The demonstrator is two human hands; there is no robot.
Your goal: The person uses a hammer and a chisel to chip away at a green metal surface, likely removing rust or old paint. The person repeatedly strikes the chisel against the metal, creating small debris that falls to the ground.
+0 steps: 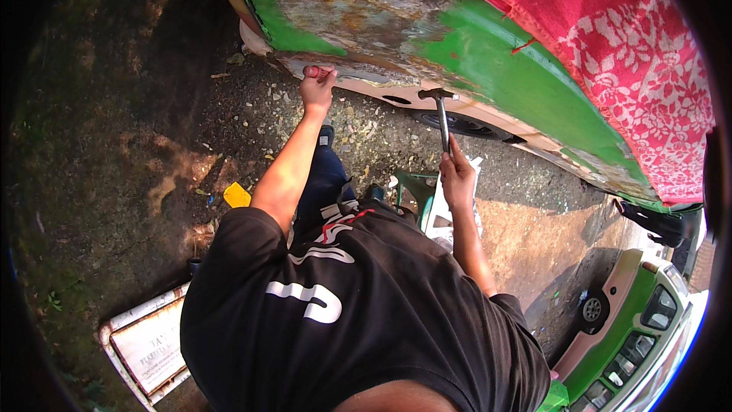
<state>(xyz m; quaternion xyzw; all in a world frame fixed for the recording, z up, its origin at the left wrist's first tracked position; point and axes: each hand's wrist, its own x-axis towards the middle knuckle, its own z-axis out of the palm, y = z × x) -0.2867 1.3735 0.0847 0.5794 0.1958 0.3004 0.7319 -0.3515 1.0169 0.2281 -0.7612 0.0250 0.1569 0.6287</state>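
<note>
My right hand (457, 179) grips the lower shaft of a metal hammer (443, 123), its head raised near the lower side of a vehicle body (488, 42). The bodywork is green, with a wide scraped patch of grey and rusty brown. At the panel's lower left edge my left hand (316, 90) is closed around a small red object (319, 71); its kind is mostly hidden by the fingers. Below the hammer head, a wheel (467, 125) shows under the pale lower panel.
A red cloth with pale flowers (618, 53) drapes over the vehicle's upper right. By my legs stands a green stool (415, 191). A yellow piece (237, 195) lies on the gravelly ground, a white framed sign (149, 336) at lower left. Another green vehicle (629, 328) stands at lower right.
</note>
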